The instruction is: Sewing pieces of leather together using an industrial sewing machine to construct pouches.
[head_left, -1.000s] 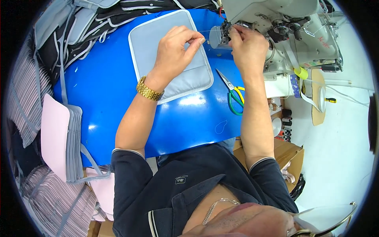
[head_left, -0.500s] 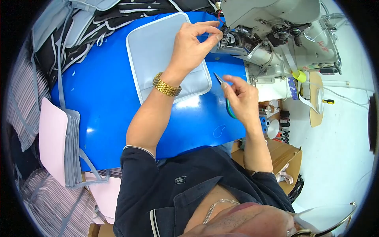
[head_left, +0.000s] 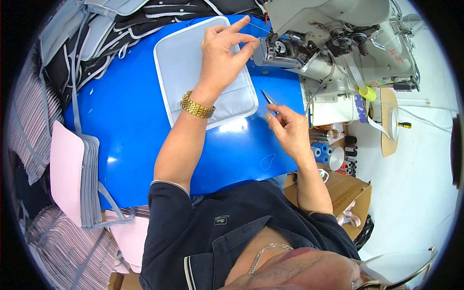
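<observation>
Beside the sewing machine's rounded metal end, my left hand (head_left: 223,55) is raised with thumb and forefinger pinched together and another finger stretched out. A fine thread (head_left: 259,27) runs from these fingers toward the machine. Under that hand a light grey fabric panel (head_left: 181,63) with white edging and a sewn pocket lies flat. My right hand (head_left: 291,130) is low over the table to the right of the panel, fingers curled round a pair of small scissors (head_left: 268,97). Their pointed blades stick out toward the machine; the handles are hidden by the hand.
A sewing machine (head_left: 328,17) fills the far right of the blue table (head_left: 130,145). Black and grey edged pieces (head_left: 159,9) are heaped at the back left. Stacked pink and grey panels (head_left: 67,174) stand at the left edge. Thread spools (head_left: 321,150) are below right.
My left hand has drawn back left from the machine, with the thread stretched behind it. My right hand has come slightly left and nearer me, and the scissors' green handle is now covered.
</observation>
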Available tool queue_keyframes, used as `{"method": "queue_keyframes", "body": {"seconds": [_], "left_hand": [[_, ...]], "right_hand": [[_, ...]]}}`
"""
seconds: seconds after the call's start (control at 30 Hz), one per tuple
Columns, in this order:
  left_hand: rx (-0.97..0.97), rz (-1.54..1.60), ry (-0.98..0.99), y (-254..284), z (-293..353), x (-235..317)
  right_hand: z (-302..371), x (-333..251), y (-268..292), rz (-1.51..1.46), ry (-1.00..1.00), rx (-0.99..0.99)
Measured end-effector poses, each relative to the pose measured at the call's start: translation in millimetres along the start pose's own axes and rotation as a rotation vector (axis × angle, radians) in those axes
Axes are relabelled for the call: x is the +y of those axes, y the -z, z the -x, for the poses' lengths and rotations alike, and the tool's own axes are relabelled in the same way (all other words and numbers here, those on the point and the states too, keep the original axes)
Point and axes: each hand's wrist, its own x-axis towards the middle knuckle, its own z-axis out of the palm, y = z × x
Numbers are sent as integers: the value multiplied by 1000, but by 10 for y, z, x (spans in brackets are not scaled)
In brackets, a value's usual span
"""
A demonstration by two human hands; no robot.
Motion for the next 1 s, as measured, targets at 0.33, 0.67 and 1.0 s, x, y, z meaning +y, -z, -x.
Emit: {"method": "queue_keyframes", "body": {"seconds": [0.33, 0.67, 1.0], "left_hand": [[-119, 173, 113, -43, -73, 207], [-79, 121, 128, -70, -71, 224], [-32, -29, 86, -94, -59, 300]], "right_hand": [[25, 44, 11, 26, -30, -6], [30, 97, -14, 25, -22, -11], [33, 101, -20, 27, -24, -10]]}}
